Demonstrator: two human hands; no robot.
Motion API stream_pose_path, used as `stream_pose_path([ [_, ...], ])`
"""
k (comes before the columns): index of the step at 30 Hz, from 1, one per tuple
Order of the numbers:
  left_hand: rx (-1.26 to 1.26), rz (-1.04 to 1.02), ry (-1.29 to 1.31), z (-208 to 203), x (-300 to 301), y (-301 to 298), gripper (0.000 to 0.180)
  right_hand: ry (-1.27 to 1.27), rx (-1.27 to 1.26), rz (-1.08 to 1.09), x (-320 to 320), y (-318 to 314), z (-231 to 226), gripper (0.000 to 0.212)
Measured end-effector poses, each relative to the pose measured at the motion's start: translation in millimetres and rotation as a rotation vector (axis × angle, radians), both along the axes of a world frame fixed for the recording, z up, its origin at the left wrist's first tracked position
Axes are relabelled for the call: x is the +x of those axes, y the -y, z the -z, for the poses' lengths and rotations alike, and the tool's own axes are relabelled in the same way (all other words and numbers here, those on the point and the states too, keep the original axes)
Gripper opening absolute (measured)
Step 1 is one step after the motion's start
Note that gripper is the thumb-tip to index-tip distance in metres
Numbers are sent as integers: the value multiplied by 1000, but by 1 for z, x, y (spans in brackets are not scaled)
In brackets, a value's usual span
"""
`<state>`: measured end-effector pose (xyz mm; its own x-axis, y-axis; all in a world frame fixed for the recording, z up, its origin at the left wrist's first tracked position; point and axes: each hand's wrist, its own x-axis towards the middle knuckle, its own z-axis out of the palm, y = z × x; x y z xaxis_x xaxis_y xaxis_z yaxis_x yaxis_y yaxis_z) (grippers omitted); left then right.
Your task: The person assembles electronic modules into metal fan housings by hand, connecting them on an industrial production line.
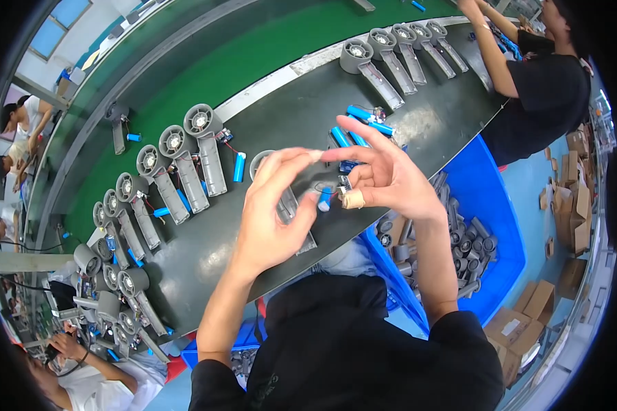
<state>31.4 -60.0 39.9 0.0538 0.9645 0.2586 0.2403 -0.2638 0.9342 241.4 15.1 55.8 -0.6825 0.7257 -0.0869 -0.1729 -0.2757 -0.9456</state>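
- Right hand (pixel 404 181): thumb, taped, and bent fingers closed on a small circuit board (pixel 345 183).
- Left hand (pixel 267 219): thumb and fingers stand wide apart in a C, nothing evident between them.
- Blue cell (pixel 325 198) lies at 8 o'clock from the right-hand pinch, just beside it; long axis roughly 1 to 7 o'clock. Left thumb tip is close too, at the cell's 9 o'clock; contact uncertain.
- Grey fan housing (pixel 286 205) on the bench (pixel 216 264), under the left hand, at 8 to 9 o'clock from the board. Handle runs 11 to 5 o'clock; left hand nearer.
- Left hand covers much of ring and handle. Wire joint at the board too small to read; fingertip contact between hands unclear.
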Motion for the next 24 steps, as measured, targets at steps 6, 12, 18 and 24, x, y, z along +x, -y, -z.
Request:
stream_pose_path([
  [6, 199, 81, -314, -11, 4, -5, 40, 68, 26, -65, 3, -4, -2, 75],
  [12, 55, -23, 73, 1, 2, -4, 24, 76, 201, 68, -6, 20, 12, 41],
  [18, 71, 39, -150, -3, -14, 5, 26, 186, 283, 40, -6, 18, 23, 25],
  [24, 75, -15, -413, 5, -44, 23, 26, 100, 234, 159, -1, 25, 48, 18],
])
